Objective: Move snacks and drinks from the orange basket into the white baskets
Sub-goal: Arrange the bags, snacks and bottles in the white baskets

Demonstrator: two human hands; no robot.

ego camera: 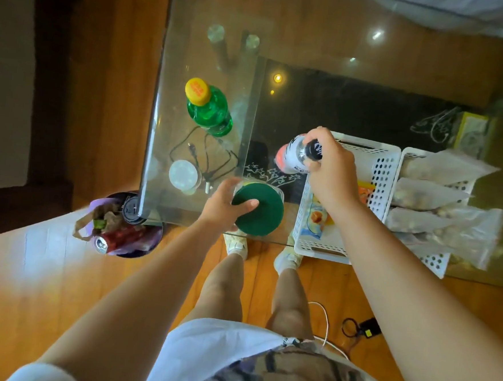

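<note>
On the glass table (212,53), her right hand (332,169) grips a black-capped white drink bottle (295,159) at the near white basket's (385,170) nine-o'clock rim, while her left hand (222,207) curls around a green-lidded clear tub (258,210), which may slip off the edge.

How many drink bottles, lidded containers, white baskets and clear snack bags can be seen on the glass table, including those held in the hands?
Drink bottles: 2, the green bottle and the bottle with a black cap gripped by the right hand
Green-lidded containers: 1, held by the left hand
White baskets: 2
Clear snack bags: 4
Total: 9
</note>
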